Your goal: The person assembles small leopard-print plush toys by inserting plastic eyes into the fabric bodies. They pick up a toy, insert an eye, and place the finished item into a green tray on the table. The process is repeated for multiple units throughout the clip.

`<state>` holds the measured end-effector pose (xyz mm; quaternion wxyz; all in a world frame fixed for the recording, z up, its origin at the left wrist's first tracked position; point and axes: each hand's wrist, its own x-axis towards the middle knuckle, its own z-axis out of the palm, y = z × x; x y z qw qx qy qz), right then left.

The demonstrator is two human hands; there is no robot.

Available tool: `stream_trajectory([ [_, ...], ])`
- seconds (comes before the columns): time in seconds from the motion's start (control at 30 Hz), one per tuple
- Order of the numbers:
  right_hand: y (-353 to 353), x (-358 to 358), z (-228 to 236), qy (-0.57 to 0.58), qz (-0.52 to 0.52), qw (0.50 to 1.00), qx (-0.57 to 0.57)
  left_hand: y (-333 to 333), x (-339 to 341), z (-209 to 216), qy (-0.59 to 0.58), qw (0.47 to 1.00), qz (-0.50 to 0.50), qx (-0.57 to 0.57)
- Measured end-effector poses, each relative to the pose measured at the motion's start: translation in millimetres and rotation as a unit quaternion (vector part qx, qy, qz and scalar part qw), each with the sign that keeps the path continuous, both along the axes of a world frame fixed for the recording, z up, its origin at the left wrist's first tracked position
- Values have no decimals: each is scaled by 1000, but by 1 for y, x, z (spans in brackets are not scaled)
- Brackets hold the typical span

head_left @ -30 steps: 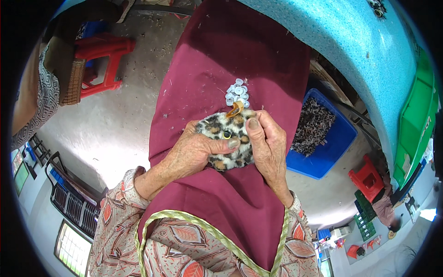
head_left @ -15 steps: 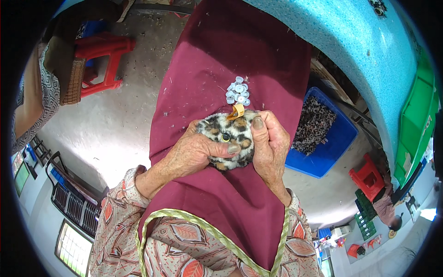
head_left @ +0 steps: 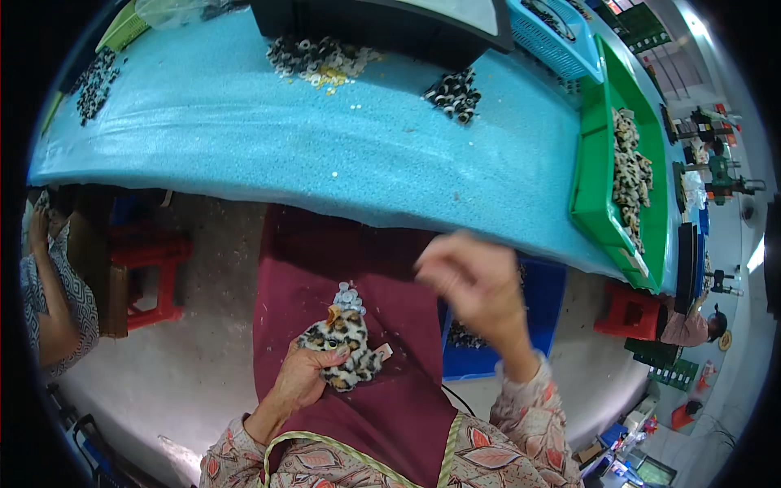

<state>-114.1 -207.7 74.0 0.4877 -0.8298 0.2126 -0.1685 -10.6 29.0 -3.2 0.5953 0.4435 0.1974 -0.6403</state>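
Observation:
On my lap, over the maroon apron (head_left: 399, 325), my left hand (head_left: 301, 376) grips a small leopard-print plush piece (head_left: 355, 364). Its thumb presses on the plush beside a round yellow-and-black eye. A yellow-orange tab (head_left: 333, 313) sticks up from the plush, and a small pale label (head_left: 384, 351) hangs at its right side. Several whitish plastic washers (head_left: 350, 298) lie on the apron just beyond it. My right hand (head_left: 476, 281) is raised at the near edge of the blue-covered table (head_left: 325, 154), away from the plush. Motion blurs its fingers, which seem bent; whether they hold anything is unclear.
On the table lie piles of dark and white small parts (head_left: 321, 61) and black eye pieces (head_left: 455, 96). A green crate (head_left: 598, 163) holds plush pieces. Below right stands a blue bin (head_left: 541, 313). Red stools (head_left: 154, 252) flank me; another person's arm (head_left: 53, 301) shows at left.
My right hand has let go of the plush and lifted toward the table. My left hand keeps hold of it. The view has tilted up, showing more of the table.

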Motion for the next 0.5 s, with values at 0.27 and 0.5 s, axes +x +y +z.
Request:
stream_trajectory([
  [0.27,-115,50,-20,-75,-159,975,-137,1,-1,-4,-12,1000,6,0],
  [0.5,-122,59,-36,7,-179,950,-256,3,-2,-9,1,1000,14,10],
])
